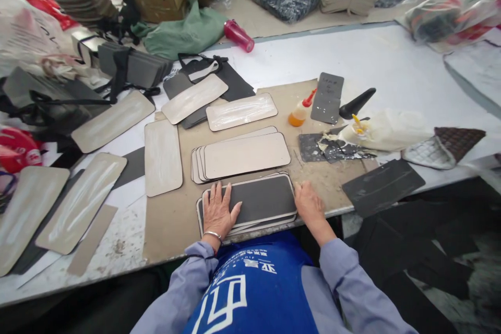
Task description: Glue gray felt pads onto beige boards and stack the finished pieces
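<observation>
In front of me at the table's edge lies a low stack of rounded boards; its top board [266, 198] has a dark grey panel inside a pale rim. My left hand [219, 211] rests flat on the left end of it, fingers spread. At its right edge my right hand [311, 206] is curled, thumb and finger against the rim; its other fingers are bent under and partly hidden. Just behind is a fanned stack of pale beige boards [246, 156]. Single pale boards coated with whitish streaks lie around, one upright-lying board [163, 156] to the left and another board [241, 111] behind.
Brown cardboard [168, 229] covers the work area. On the right are a small glue bottle [299, 114] with a red tip, a white bag [395, 128] with a yellow nozzle, and a dark sheet [383, 188]. A pink bottle [238, 35] lies at the back beside green cloth [188, 31].
</observation>
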Motion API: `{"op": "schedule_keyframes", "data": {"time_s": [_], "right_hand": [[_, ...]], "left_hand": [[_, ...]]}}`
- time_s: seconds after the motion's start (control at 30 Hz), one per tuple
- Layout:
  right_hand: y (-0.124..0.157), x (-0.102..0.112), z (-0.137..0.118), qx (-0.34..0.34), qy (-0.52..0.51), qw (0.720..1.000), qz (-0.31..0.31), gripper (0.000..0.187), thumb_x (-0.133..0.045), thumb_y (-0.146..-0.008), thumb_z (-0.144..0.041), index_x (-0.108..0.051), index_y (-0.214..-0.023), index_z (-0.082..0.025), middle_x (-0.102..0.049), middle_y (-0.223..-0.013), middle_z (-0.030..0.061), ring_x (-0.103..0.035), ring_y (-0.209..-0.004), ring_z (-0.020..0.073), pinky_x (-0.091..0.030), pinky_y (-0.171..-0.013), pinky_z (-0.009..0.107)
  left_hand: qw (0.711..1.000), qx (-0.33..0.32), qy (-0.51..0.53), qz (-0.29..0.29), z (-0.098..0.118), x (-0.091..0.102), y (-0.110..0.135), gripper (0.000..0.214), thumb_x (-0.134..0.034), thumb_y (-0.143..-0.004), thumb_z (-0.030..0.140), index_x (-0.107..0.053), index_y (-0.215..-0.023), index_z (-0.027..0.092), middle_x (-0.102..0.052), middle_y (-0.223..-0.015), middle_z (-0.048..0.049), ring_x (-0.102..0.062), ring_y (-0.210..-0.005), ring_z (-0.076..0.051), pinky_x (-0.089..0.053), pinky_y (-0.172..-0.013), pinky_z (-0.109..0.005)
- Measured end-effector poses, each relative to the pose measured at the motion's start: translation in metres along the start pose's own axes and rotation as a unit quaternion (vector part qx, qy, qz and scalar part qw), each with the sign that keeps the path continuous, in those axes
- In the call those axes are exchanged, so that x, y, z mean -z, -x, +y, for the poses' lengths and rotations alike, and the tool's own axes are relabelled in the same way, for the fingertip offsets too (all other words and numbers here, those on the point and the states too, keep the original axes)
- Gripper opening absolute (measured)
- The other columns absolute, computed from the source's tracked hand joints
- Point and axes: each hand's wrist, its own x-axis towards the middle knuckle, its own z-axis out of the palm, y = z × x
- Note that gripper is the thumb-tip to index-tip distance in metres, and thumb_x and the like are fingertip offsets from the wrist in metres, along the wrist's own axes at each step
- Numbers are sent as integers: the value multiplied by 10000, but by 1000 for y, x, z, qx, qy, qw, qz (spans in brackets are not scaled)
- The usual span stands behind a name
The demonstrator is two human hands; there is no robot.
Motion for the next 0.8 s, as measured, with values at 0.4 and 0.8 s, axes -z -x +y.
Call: {"op": "schedule_keyframes", "data": {"time_s": [0.4,0.8], "right_hand": [[22,-56,-70,453,-62,887,61,601,-398,-869,-440,-329,-1345,-79,-326,-1413,140,-167,-1344,237,-203,-1087,433],[-18,-31,26,280,-37,953,112,445,-320,-900,-360,-502,-1202,-88,-540,-1210,155,-405,-1189,243,-324,-986,417]], "left_hand": [[1000,-17,-21,3,-2,-5,-1,627,-456,-807,463,-369,-1334,135,-313,-1413,-201,-246,-1317,-334,-183,-1059,-529],[1000,1,15,-10,-2,-3,-1,630,-472,-797,479,-364,-1339,176,-311,-1424,-168,-228,-1328,-327,-158,-1072,-532]]}}
